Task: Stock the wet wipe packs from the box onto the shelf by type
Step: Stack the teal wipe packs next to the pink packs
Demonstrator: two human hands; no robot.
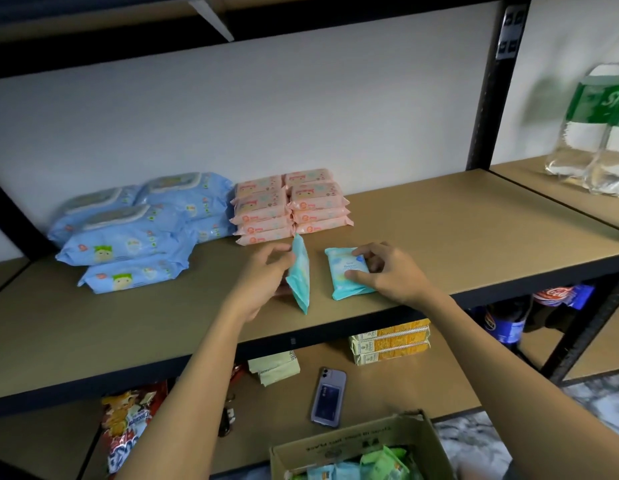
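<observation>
Tan shelf board (439, 237) — left hand (263, 282) pinches one teal wipe pack (300, 275) on edge; right hand (387, 271) grips another teal pack (346, 273) lying flat, just beside — pink wipe packs (290, 206) behind.

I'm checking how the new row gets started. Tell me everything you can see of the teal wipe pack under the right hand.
The small teal soft-plastic wet wipe pack lies flat on the tan wooden shelf board, face up, showing a pale printed label with a blue mark; its text is too blurred to read. Its sealed ends look crimped. The right hand rests on its right side, fingers curled over the top edge and thumb on the face. It sits in front of the pink packs, apart from the upright teal pack beside it.
</observation>
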